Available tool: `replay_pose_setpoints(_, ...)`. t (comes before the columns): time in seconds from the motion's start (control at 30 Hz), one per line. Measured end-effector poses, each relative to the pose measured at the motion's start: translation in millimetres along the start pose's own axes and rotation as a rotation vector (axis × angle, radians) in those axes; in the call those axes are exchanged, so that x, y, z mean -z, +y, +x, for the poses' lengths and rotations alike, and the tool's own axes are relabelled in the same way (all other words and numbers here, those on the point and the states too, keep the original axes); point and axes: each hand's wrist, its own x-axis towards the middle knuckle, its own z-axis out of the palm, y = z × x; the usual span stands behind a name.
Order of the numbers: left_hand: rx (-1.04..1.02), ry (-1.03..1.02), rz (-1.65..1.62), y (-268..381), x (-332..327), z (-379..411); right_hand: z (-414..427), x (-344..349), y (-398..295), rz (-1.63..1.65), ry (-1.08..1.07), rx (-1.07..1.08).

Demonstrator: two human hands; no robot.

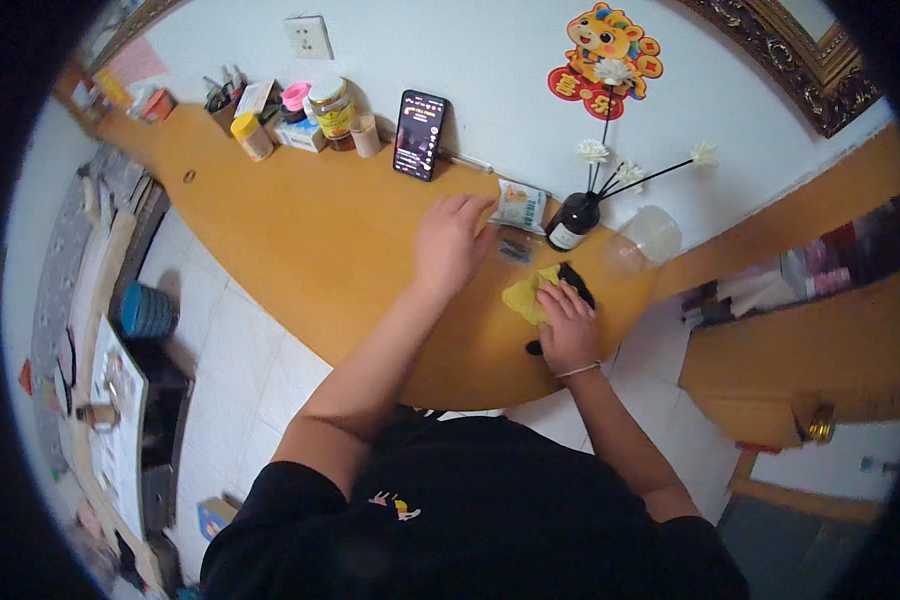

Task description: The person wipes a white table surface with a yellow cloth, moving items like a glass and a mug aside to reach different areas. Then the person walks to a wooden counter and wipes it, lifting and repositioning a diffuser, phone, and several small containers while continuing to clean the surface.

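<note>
My right hand (570, 330) presses on a yellow cloth (525, 296) near the right end of the wooden desk (307, 232); a black item (576, 283) lies against the cloth's far side. A small black object (533, 347) is beside my right wrist. My left hand (454, 240) is over the desk, fingers bent towards a white printed packet (521, 204); whether they touch it I cannot tell. Below the packet lies a small clear packet (516, 249) with dark contents. A dark reed diffuser bottle (574, 221) with white flowers stands beyond the cloth.
A smartphone (420, 135) leans on the wall. Left of it stand a small cup (365, 136), a glass jar (332, 112), a yellow-capped bottle (252, 137) and a pen holder (223, 105). A translucent container (649, 234) is at the right, and a hair tie or ring (189, 177) lies far left.
</note>
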Motion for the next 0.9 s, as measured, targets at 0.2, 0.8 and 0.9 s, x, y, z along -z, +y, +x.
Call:
replay_pose_setpoints(0.2,-0.287,-0.291,0.071,-35.2,-28.9,37.4,-20.4,-8.2,-69.1,-0.057,0.079,-0.209)
replay_pose_setpoints(0.8,-0.44,-0.623,0.208,-91.7,-1.4,41.3,-18.9,-21.3,-65.5,-0.168,0.108,-0.53)
replay_pose_setpoints(0.9,-0.415,-0.653,0.39,-67.0,4.8,40.1,-4.0,-15.7,-42.4,-0.187,0.091,-0.519)
